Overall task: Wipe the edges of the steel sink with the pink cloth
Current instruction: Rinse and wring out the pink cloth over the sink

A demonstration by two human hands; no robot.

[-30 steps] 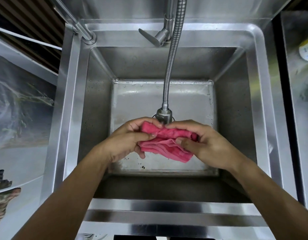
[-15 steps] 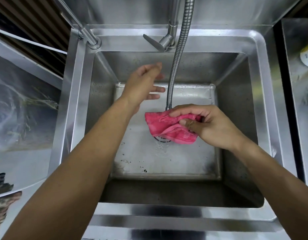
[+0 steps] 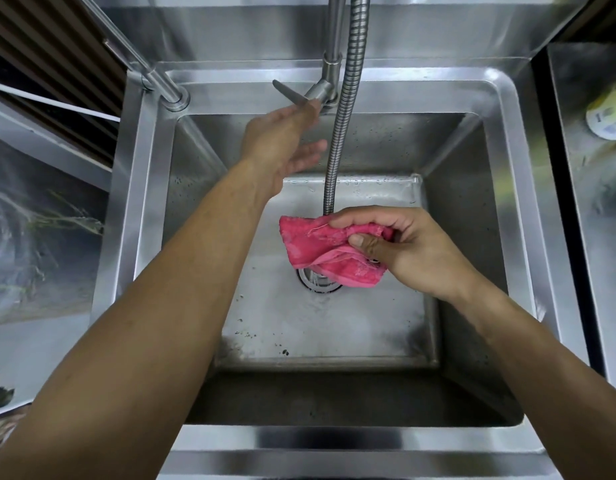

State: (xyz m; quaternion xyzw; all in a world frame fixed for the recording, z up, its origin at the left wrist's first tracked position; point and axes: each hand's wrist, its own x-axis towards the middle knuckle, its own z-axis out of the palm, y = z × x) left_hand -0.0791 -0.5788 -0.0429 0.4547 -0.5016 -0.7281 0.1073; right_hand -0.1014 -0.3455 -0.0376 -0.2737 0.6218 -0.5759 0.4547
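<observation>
The steel sink (image 3: pixel 507 140) fills the view, a deep square basin with a flat rim. My right hand (image 3: pixel 414 251) grips the bunched pink cloth (image 3: pixel 310 244) over the basin, just under the end of the flexible metal hose (image 3: pixel 344 116) and above the drain (image 3: pixel 317 284). My left hand (image 3: pixel 282 140) is stretched out to the back of the sink, fingers apart, with its fingertips at the tap lever (image 3: pixel 296 97). I cannot tell whether the fingers press on the lever.
A slanted steel pipe (image 3: pixel 150 77) meets the rim at the back left corner. The tap post (image 3: pixel 332 46) rises at the back middle. A steel counter on the right carries a yellow and white object (image 3: pixel 609 112). Dark specks lie on the basin floor.
My left hand let go of the cloth and reached up and back to the tap lever. My right hand kept the cloth and stayed under the hose end.
</observation>
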